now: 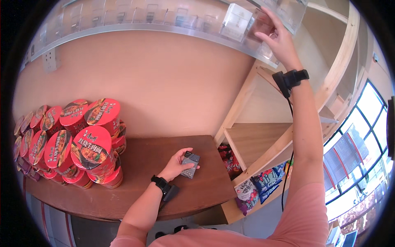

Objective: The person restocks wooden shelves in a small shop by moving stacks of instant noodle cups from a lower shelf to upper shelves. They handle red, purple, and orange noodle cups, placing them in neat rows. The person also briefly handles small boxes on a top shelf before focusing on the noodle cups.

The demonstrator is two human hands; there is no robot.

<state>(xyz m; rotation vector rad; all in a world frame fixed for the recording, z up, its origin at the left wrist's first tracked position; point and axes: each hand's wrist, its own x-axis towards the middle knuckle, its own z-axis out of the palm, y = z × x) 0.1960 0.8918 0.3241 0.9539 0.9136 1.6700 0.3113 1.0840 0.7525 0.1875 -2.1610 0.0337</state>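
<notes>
My left hand [178, 165] is closed around a small grey cigarette pack [191, 165], held over the brown wooden tabletop [205, 187]. My right hand [279, 39] is raised to a clear plastic display rack [131, 27] at the top right. Its thumb and fingers are spread apart in front of the rack's end compartment, and I see nothing held between them. Just left of those fingers, a white box [237, 21] stands upright in the rack. Black bands with small devices are strapped round both wrists.
Stacked red instant noodle cups [92, 150] cover the table's left part. Right of the table stands a wooden shelf unit [263, 140] with snack bags [263, 185] low down. A black cable [291, 160] hangs from my right wrist. A wall socket [51, 59] is at upper left.
</notes>
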